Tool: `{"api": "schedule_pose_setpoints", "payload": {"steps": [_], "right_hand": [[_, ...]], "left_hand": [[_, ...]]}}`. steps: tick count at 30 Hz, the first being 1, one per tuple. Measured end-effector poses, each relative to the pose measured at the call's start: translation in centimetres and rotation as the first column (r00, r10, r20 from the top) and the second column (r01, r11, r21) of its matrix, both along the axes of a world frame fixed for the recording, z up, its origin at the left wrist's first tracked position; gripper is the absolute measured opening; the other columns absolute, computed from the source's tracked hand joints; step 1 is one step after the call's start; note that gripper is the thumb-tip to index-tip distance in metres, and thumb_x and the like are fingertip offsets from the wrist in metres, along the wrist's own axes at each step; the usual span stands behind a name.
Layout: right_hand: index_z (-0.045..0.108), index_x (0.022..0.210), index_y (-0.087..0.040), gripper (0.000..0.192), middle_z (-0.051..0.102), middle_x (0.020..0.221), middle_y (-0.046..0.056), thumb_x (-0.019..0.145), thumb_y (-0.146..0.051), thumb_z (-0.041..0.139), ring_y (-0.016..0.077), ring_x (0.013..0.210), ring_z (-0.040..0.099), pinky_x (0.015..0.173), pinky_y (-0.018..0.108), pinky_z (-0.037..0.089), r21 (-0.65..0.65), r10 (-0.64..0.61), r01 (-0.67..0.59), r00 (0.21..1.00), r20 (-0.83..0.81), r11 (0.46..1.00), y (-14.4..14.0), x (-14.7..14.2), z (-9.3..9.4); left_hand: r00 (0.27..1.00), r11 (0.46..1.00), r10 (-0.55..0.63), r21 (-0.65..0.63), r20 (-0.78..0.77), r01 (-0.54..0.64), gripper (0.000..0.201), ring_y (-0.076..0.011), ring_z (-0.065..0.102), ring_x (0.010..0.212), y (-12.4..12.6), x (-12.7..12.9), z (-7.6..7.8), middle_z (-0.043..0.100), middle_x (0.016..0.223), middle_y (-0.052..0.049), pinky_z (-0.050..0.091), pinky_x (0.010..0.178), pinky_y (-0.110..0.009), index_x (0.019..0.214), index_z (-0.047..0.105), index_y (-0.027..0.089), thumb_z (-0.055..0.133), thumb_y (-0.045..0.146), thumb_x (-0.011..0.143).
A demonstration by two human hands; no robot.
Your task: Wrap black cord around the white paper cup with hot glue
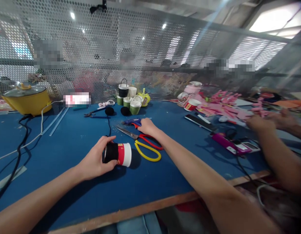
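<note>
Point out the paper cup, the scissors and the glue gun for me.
paper cup (124, 154): head view, on its white and red side wall.
scissors (147, 152): head view, on the yellow handle loop.
glue gun (132, 122): head view, on its blue body.

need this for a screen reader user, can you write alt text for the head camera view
The left hand holds a paper cup on its side on a blue table, while the right hand reaches to a blue glue gun beside red and yellow scissors. Another person's hands work at the right.
</note>
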State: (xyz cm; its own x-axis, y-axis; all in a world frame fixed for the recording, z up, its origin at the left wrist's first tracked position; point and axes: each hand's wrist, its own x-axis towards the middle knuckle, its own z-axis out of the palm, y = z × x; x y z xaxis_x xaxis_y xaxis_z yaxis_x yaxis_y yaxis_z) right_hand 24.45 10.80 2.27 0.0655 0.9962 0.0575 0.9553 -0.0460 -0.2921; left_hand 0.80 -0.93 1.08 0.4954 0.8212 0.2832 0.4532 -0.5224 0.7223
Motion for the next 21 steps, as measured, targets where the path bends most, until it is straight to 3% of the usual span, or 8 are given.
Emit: {"api": "schedule_pose_setpoints", "payload": {"steps": [3,6,10,12,16,21], "right_hand": [[0.055,0.100,-0.010,0.032,0.062,0.100,0.016,0.069,-0.017,0.060,0.0253,0.093,0.058,0.070,0.029,0.043,0.055,-0.021,0.024,0.998,-0.058,0.998,-0.7,-0.2,0.3],[0.051,0.105,-0.010,0.037,0.062,0.100,0.013,0.070,-0.019,0.059,0.0217,0.088,0.059,0.067,0.027,0.044,0.084,0.020,-0.009,0.991,-0.130,0.996,-2.1,0.1,1.9],[0.058,0.085,-0.014,0.019,0.063,0.067,0.003,0.074,-0.029,0.057,0.0144,0.060,0.057,0.054,0.024,0.043,0.051,0.188,-0.181,0.933,-0.308,0.982,-5.3,0.4,4.5],[0.058,0.075,-0.016,0.021,0.058,0.054,0.000,0.073,-0.037,0.057,0.0135,0.052,0.054,0.050,0.024,0.042,0.065,0.254,-0.249,0.886,-0.388,0.966,-6.9,0.1,5.2],[0.056,0.068,-0.017,0.020,0.056,0.051,-0.001,0.073,-0.036,0.057,0.0118,0.044,0.052,0.045,0.024,0.042,0.060,0.302,-0.316,0.809,-0.504,0.947,-9.7,-1.1,5.5],[0.052,0.057,-0.020,0.021,0.051,0.045,-0.003,0.074,-0.032,0.055,0.0119,0.041,0.049,0.043,0.025,0.038,0.046,0.334,-0.350,0.836,-0.435,0.936,-11.3,-1.9,5.5]], "left_hand": [[1.000,1.000,0.006,0.026,-0.011,-0.005,0.058,-0.0241,0.049,0.097,0.1,-0.2,0.1,0.046,0.105,-0.008,0.041,0.088,-0.043,0.123,0.035,0.018,0.056,0.021,0.069],[1.000,0.999,0.005,0.038,-0.013,-0.004,0.058,-0.0232,0.048,0.097,0.3,-0.4,0.1,0.045,0.103,-0.008,0.040,0.089,-0.042,0.124,0.035,0.016,0.057,0.021,0.070],[1.000,0.998,0.020,0.054,-0.012,-0.019,0.060,-0.0227,0.049,0.095,0.7,-0.6,0.1,0.045,0.102,-0.008,0.042,0.088,-0.040,0.125,0.033,0.017,0.057,0.021,0.070],[0.999,0.996,0.036,0.079,-0.025,-0.034,0.061,-0.0230,0.049,0.095,0.9,-0.7,0.1,0.045,0.102,-0.008,0.042,0.086,-0.039,0.126,0.033,0.017,0.058,0.022,0.070],[0.998,0.993,0.054,0.102,-0.022,-0.052,0.060,-0.0230,0.050,0.094,1.2,-1.0,0.0,0.046,0.102,-0.008,0.043,0.086,-0.039,0.125,0.035,0.017,0.058,0.023,0.070],[0.999,0.994,0.039,0.099,0.013,-0.040,0.058,-0.0221,0.049,0.093,1.5,-1.1,-0.1,0.045,0.102,-0.008,0.042,0.085,-0.038,0.124,0.035,0.017,0.057,0.023,0.071]]}}
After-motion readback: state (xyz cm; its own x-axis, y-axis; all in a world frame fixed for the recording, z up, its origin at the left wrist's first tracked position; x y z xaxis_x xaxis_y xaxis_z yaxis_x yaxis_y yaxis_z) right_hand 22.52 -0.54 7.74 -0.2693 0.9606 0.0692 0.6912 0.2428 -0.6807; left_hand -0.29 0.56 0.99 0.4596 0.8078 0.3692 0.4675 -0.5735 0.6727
